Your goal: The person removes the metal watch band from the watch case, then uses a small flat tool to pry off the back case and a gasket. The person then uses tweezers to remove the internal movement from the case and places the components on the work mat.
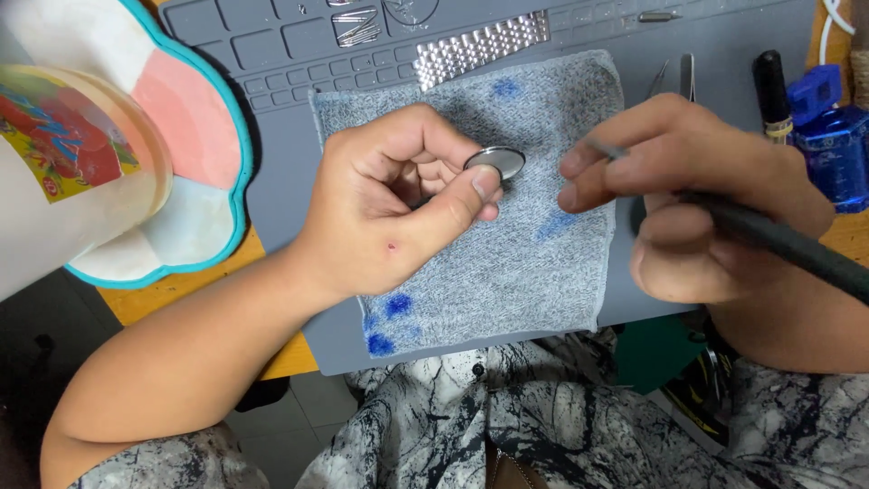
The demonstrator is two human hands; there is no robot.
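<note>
One round silver metal disc (495,161) is present, pinched at its lower edge between the thumb and curled fingers of the left hand (398,199). It sits above the upper middle of one grey cloth (534,263), its flat face turned up and slightly toward the camera. Being round, it shows no long axis.

The left hand comes in from the lower left, forearm running diagonally, wrist resting over the cloth's left edge, fingers closed narrowly on the disc.

The right hand (697,195) enters from the right, fingers bunched tight around one slim black tool (778,240). The tool's long axis runs from lower right to upper left; its thin grey tip points at the disc and stops just short of it.

The cloth carries several blue stains, at its lower left corner, centre right and top. It lies on one grey work mat (281,172) with moulded compartments.

One silver metal watch bracelet (480,47) lies across the mat just above the cloth. One pair of tweezers (674,80) lies to the upper right. One blue glass bottle (833,145) stands at the far right. One white plastic container (63,172) stands at the left.
</note>
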